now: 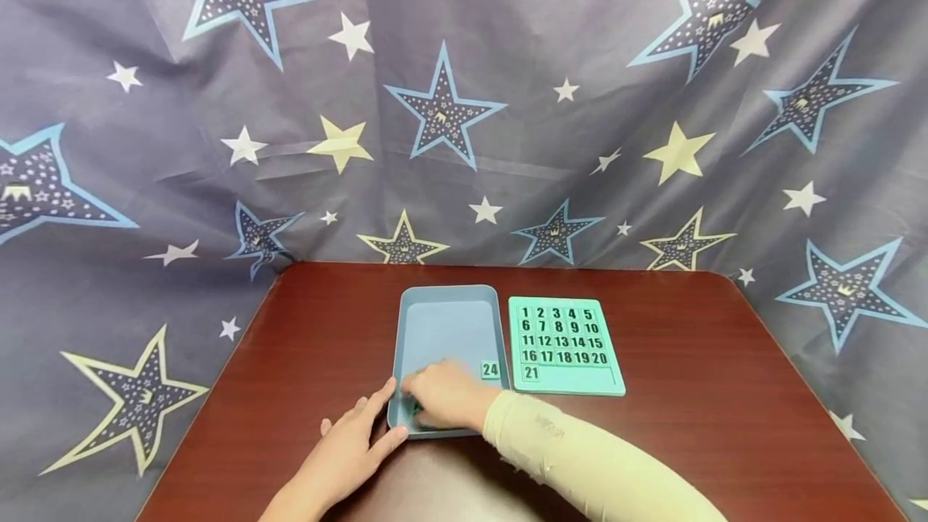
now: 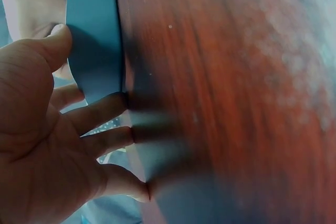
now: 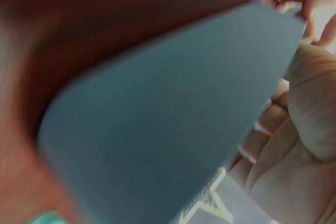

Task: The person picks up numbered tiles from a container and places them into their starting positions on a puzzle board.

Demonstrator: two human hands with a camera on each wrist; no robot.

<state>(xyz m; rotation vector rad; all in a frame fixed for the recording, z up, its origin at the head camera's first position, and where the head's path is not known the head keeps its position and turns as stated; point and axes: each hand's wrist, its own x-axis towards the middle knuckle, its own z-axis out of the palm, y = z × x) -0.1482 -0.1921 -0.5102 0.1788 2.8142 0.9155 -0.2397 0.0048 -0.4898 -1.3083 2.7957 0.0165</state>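
A blue-grey tray [image 1: 449, 294] lies on the table, with a green number tile marked 24 [image 1: 490, 370] at its right side. My right hand [image 1: 445, 393], slightly blurred, reaches down into the tray's near left part. A bit of dark green [image 1: 417, 408] shows beside its fingers; whether they grip it I cannot tell. In the right wrist view the tray wall [image 3: 168, 114] hides the fingertips. My left hand [image 1: 351, 441] spreads around the tray's near left corner, thumb at the front rim. In the left wrist view its fingers [image 2: 102, 114] extend down to the table.
Right of the tray lies a mint-green number board [image 1: 573, 381] holding tiles 1 to 21 in rows, its bottom row bare after 21. The reddish-brown table [image 1: 696, 393] ends at a grey star-patterned cloth [image 1: 507, 143] behind.
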